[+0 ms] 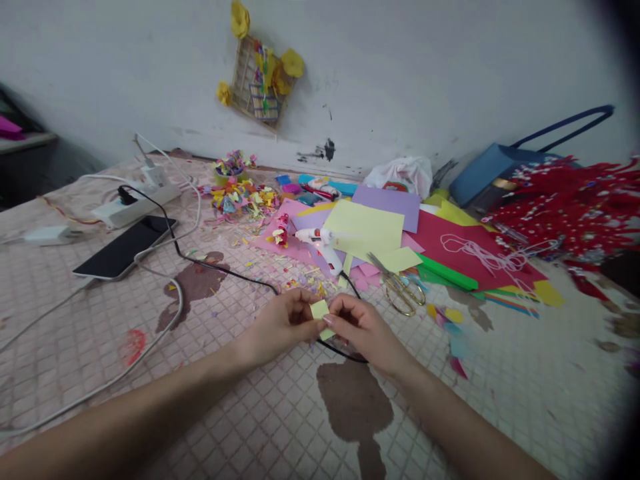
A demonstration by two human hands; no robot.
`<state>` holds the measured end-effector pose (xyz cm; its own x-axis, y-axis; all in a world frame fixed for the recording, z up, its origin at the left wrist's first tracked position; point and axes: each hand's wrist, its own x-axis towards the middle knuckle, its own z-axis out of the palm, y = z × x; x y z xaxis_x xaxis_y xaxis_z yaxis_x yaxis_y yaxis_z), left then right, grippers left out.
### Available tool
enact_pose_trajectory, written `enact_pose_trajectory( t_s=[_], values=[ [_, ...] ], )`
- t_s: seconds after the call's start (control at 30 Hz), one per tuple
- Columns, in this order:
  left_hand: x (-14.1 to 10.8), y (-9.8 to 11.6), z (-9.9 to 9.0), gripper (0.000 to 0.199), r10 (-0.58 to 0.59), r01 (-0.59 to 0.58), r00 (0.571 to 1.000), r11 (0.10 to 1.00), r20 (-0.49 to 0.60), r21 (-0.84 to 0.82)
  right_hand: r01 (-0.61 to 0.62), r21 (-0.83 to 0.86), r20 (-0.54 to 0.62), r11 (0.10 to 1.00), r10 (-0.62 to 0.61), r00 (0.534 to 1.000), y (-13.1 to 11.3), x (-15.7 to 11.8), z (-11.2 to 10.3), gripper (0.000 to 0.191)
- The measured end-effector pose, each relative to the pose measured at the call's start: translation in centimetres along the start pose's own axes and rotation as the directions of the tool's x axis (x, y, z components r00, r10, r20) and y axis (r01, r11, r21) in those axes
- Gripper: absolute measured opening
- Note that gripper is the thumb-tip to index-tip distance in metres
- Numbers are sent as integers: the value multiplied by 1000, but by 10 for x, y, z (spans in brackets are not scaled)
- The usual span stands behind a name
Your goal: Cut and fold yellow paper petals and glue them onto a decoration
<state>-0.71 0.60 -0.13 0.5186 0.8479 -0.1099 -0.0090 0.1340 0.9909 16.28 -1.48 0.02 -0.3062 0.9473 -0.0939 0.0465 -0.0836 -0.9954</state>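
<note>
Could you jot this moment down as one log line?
left grip: holding yellow paper; right grip: holding same paper; glue gun: beyond, on paper sheets; scissors: right of glue gun

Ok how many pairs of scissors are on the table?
1. The gold-handled scissors lie right of the white glue gun; more could be hidden under the papers.
</note>
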Motion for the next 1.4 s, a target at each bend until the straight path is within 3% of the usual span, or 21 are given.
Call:
enact_pose_trajectory(
  t_s=[0.13, 0.4, 0.77, 1.07, 1.23, 1.4],
  values=[
    [0, 4, -2, 30, -46, 47, 997, 999, 64, -15, 11, 28, -8, 1000, -11, 1000, 0, 0, 0, 23],
    [-1, -2, -6, 29, -15, 14, 999, 999, 51, 31, -50, 108, 43, 993, 46, 998, -2, -2, 3, 21],
    [-3, 7, -3, 28, 6, -8, 998, 1000, 55, 20, -90, 165, 78, 982, 78, 994, 0, -2, 5, 22],
    [-3, 9, -6, 40, -30, 25, 998, 997, 57, 77, -111, 195, 58, 974, 102, 993, -3, -3, 4, 22],
    [-3, 12, -4, 38, -78, 70, 995, 991, 64, 118, -76, 207, -23, 975, 83, 996, 0, -2, 6, 21],
    [-5, 11, -3, 34, -83, 79, 994, 995, 69, 58, -39, 197, -51, 980, 50, 997, 1, -1, 8, 21]
  ],
)
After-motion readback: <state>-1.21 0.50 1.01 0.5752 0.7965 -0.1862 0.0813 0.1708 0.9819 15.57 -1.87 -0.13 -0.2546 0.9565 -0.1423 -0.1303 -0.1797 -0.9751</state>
